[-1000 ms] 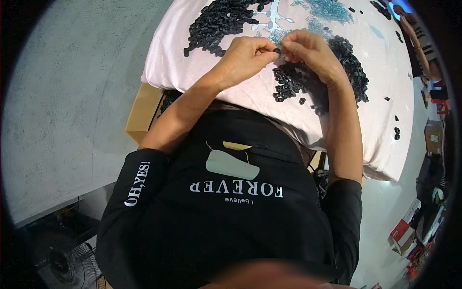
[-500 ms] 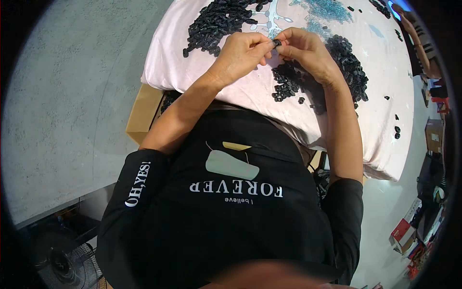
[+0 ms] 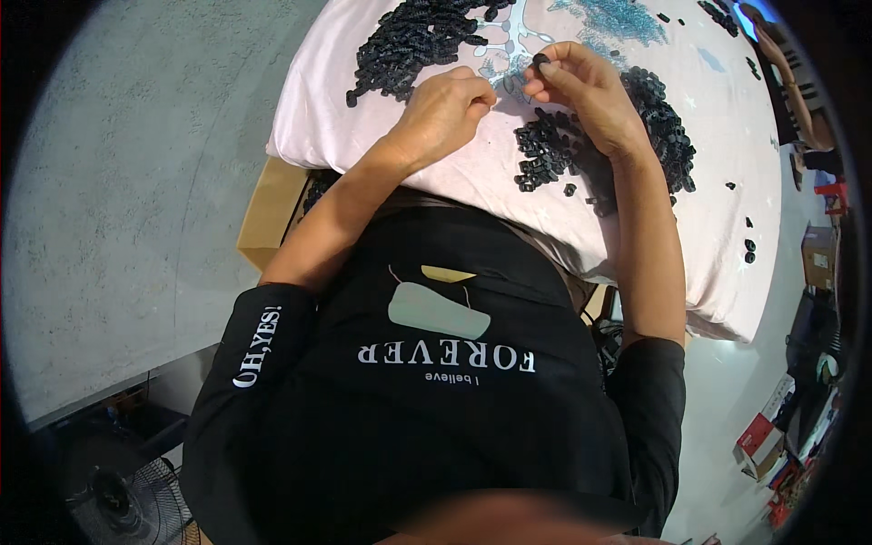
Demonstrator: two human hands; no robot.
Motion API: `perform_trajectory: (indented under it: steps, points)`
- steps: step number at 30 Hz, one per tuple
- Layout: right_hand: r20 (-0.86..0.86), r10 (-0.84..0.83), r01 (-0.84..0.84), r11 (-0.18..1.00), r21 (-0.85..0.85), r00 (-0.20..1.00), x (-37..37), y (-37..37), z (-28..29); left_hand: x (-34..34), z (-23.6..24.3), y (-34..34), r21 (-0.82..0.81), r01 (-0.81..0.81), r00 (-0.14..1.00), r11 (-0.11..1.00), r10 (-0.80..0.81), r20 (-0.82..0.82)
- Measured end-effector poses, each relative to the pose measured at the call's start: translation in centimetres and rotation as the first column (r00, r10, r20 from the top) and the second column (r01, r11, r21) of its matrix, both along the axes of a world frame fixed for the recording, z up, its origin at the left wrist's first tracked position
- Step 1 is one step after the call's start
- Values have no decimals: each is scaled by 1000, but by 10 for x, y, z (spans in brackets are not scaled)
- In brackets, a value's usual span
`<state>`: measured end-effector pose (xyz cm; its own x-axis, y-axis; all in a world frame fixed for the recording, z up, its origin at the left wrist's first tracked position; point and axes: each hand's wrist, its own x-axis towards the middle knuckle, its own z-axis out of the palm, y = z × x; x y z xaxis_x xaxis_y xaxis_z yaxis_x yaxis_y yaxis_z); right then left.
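Observation:
My right hand (image 3: 586, 95) pinches a small black plastic piece (image 3: 541, 60) between thumb and fingers, above the cloth. To its left, my left hand (image 3: 442, 116) is closed, thumb and fingertips pressed together. Whatever lies between those fingertips, if anything, is hidden. A large heap of black ribbed pieces (image 3: 409, 47) spreads just beyond my left hand. Under and beside my right wrist lie a smaller cluster of black pieces (image 3: 542, 153) and a bigger pile of black parts (image 3: 668, 136). All rest on a pale pink printed cloth (image 3: 472, 186).
A cardboard box (image 3: 272, 204) stands below the table's left edge. Loose black bits (image 3: 749, 251) dot the cloth's right side. At the far right, another person's arm (image 3: 795, 86) shows. A fan (image 3: 118, 500) is at lower left; boxes (image 3: 817, 256) line the right.
My hands, together at one small black piece before, have come apart. The right one moved slightly up and right with a black piece; the left drew back leftward and down.

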<state>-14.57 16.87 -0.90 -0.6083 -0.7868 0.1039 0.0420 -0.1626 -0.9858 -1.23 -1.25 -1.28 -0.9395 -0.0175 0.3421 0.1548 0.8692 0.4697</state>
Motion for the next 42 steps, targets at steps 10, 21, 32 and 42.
perform_trajectory:
  steps: [10,21,32,42]
  points:
    - [-64,4,5,991,134,998,-3,-2,-11,3,-8,0,-93,47,999,995,-46,14]
    - [-89,77,-62,984,164,993,5,-1,0,-4,15,12,494,-39,997,869,-2,83]
    - [-85,90,-77,986,147,992,3,-2,-6,-8,14,12,684,7,994,729,-81,76]
    - [-81,101,-89,986,144,992,5,-3,-5,-7,15,11,665,7,986,747,-115,120]
